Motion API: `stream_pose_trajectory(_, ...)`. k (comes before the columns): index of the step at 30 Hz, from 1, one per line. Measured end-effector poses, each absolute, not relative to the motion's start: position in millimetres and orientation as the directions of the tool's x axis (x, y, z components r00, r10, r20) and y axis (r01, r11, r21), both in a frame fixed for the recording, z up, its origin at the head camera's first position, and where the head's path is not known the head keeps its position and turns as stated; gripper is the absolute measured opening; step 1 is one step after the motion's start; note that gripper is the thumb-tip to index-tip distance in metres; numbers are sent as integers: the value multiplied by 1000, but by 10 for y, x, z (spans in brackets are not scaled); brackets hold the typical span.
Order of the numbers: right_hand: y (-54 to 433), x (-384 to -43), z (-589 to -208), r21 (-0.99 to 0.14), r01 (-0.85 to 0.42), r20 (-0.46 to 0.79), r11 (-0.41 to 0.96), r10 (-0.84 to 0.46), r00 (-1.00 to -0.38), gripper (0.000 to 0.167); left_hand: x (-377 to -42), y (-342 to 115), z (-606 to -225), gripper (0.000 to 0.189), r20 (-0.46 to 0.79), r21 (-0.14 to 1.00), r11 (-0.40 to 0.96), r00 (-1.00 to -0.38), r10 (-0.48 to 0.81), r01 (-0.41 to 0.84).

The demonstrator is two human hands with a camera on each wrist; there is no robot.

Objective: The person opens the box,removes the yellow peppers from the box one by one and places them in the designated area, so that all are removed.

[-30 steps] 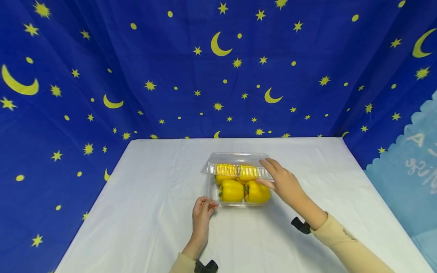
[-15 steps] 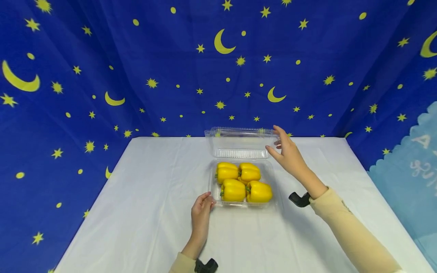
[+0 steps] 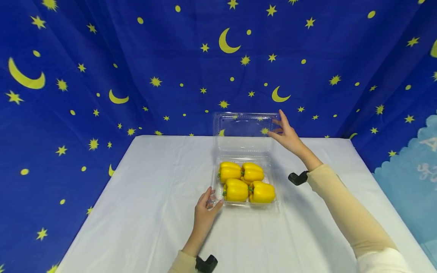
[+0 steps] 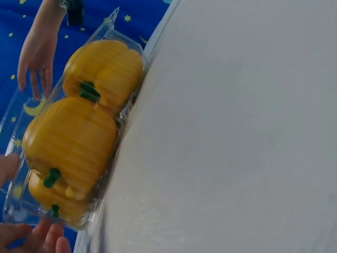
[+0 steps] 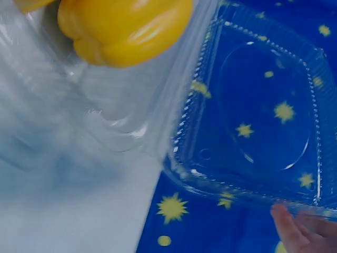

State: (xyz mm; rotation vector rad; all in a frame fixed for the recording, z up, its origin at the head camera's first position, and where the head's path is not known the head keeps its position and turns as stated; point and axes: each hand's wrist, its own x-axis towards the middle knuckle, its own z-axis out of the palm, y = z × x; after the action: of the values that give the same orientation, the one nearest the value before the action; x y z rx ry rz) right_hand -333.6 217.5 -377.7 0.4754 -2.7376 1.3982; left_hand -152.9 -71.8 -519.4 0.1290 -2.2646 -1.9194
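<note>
White cloth (image 3: 164,212) bears a clear, ribbed plastic box (image 3: 244,146) of glossy yellow peppers (image 3: 235,190), left hand (image 3: 205,212) and right hand (image 3: 287,137) spread.

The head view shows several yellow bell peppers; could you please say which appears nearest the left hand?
The front-left yellow bell pepper: in the clear plastic container, the others sit behind it or to its right, farther from the left hand.

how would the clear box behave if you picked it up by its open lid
The clear box looks thin-walled, so it would probably flex. Its raised lid seems joined along one edge only, so the box may hinge down and tip. The rounded yellow peppers sit uncovered, so they could roll or slide out.
</note>
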Motion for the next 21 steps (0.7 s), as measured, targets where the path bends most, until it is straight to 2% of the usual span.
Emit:
stream_pose_trajectory(7,2165,-3574,-3997,-831,-144,22,538,-227,-974,95,-1595,-794,-5151,88,76,940,336,-996,-34,61)
stream_pose_trajectory(12,2214,-3670,-4121,-863,-72,-56,499,-238,-970,92,-1716,-840,-5046,105,24,895,442,-996,86,59)
stream_pose_trajectory(21,2169,-3569,-4168,-894,-21,-137,448,-317,-939,84,-1884,-931,-4976,125,-115,875,484,-969,218,5)
